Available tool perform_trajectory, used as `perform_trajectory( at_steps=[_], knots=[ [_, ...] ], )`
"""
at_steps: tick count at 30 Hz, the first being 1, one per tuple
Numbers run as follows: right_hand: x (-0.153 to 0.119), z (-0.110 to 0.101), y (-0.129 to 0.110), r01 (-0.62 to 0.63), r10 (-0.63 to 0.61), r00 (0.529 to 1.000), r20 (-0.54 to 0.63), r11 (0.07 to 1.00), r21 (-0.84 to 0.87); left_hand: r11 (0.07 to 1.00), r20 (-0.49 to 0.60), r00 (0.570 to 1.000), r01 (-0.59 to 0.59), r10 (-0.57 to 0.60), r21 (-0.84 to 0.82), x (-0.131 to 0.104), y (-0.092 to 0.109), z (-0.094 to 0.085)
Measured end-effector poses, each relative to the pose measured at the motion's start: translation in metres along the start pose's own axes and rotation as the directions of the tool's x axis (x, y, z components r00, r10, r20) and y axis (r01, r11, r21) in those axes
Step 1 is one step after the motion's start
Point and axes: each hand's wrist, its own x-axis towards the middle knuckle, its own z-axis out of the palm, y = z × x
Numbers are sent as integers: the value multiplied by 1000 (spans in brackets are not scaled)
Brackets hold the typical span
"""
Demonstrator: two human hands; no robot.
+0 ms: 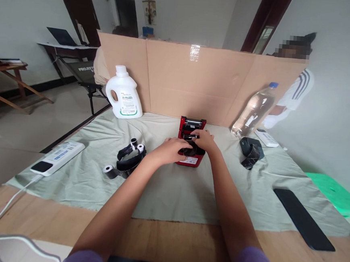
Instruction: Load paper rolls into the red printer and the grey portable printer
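Observation:
A small red printer [189, 161] with its lid raised stands on the cloth in front of the cardboard. My left hand [173, 150] reaches over its left side, thumb and fingers bent round a dark roll [189, 151] in the printer's open bay. From the right, my right hand [203, 140] is closed at the fingertips on shiny black material at the same roll. My fingers hide part of the bay and the roll. Left of the printer lie a loop of black strip [126, 164] and several small rolls with white cores, one of them a black roll [110, 172].
Behind the printer rises a cardboard screen [193, 82], with a white jug [125, 94] at left and a leaning clear bottle [253, 111] at right. A cabled white device [58, 158], a black strap [251, 156] and a black slab [304, 218] lie around. A person [296, 90] is behind the screen.

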Motion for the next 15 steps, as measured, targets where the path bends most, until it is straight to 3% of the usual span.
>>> perform_trajectory(
  at_steps=[5, 15],
  knots=[
    [0, 3, -3, -28, 28, 1000, 11, 999, -23, 983, -68, 997, -11, 24, 184, 4, 9, 10],
    [-1, 3, -10, -152, 160, 983, 90, 984, -87, 963, -72, 997, 4, 16, 271, 5, 13, 17]
  ],
)
